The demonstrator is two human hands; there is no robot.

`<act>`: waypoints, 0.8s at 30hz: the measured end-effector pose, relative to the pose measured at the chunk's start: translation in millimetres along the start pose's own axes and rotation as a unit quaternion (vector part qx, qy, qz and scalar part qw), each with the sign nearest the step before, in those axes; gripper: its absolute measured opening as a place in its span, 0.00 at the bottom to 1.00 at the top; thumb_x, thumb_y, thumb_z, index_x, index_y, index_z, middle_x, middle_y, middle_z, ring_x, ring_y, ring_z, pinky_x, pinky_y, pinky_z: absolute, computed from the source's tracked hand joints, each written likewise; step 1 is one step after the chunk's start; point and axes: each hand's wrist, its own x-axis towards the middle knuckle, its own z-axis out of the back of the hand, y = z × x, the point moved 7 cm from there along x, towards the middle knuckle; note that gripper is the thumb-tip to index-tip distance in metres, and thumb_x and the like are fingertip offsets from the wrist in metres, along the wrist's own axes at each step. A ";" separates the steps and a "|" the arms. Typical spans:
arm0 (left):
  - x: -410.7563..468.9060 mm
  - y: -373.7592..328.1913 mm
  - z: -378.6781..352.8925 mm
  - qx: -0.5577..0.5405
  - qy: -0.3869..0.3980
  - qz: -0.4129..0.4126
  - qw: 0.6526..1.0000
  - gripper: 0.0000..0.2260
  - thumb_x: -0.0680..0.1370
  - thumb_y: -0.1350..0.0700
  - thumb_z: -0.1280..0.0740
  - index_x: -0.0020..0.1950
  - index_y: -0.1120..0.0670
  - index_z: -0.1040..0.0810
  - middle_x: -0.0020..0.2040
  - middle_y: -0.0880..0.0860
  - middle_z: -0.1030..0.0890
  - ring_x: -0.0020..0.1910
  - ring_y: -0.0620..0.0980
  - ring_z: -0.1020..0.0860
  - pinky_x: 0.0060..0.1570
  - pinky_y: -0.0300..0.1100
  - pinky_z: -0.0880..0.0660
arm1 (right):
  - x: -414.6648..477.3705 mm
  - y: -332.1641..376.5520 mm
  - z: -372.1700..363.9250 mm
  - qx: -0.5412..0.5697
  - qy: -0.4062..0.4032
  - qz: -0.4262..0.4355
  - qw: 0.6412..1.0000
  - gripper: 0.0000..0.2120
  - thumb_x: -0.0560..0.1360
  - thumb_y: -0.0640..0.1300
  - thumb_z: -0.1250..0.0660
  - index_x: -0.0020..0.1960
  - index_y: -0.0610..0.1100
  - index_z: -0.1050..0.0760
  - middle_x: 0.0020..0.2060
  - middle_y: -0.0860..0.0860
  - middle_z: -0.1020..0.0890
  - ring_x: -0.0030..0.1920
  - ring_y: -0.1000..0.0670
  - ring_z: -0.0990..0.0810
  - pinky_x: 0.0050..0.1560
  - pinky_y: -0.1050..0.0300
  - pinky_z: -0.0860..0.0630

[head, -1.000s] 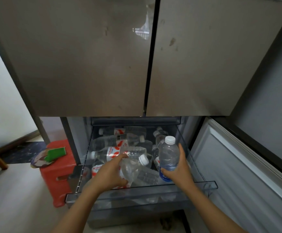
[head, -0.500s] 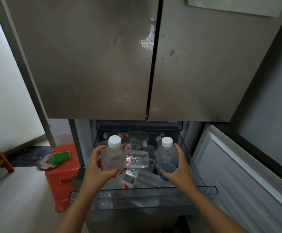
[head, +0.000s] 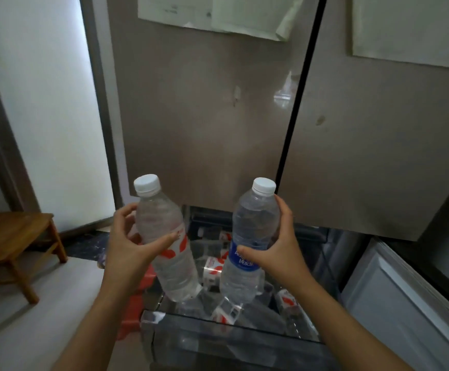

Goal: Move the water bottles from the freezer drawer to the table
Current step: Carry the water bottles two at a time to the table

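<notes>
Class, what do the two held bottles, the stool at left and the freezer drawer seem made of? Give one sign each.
The red-labelled bottle and the blue-labelled bottle: probably clear glossy plastic, see-through. The stool: wood, warm brown, seemingly varnished. The freezer drawer: likely transparent rigid plastic; the lying bottles show through its front.

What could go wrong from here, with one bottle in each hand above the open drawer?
The left hand holds the red-label bottle tilted, in a loose-looking grip; it might slip onto the bottles in the freezer drawer.
Both hands are full, the right hand on the blue-label bottle, so the drawer may be left open and bumped.
The wooden stool at the left could trip the person on turning.
</notes>
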 end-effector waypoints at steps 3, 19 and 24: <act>-1.4 -6.0 32.9 0.013 -0.045 0.003 0.999 0.31 0.61 0.59 0.26 0.59 0.46 0.35 0.59 0.49 0.27 0.53 0.50 0.26 0.47 0.45 0.26 | 11.7 4.2 -27.2 0.037 0.033 0.000 0.999 0.42 0.63 0.32 0.25 0.58 0.67 0.43 0.54 0.67 0.30 0.52 0.64 0.27 0.50 0.67 0.27; -106.7 -12.3 182.9 0.192 -0.276 0.062 0.940 0.31 0.63 0.61 0.23 0.60 0.49 0.33 0.58 0.52 0.27 0.57 0.55 0.26 0.55 0.56 0.25 | -11.7 4.2 -190.5 0.120 0.308 -0.028 0.944 0.38 0.65 0.34 0.25 0.60 0.61 0.43 0.52 0.66 0.31 0.50 0.58 0.25 0.43 0.66 0.24; -174.6 -9.3 203.9 0.213 -0.349 0.079 0.909 0.29 0.62 0.62 0.22 0.56 0.44 0.33 0.54 0.50 0.27 0.52 0.53 0.25 0.51 0.53 0.24 | -44.4 -7.7 -214.9 0.088 0.385 -0.015 0.919 0.44 0.64 0.34 0.24 0.66 0.61 0.46 0.55 0.61 0.31 0.60 0.51 0.28 0.60 0.50 0.27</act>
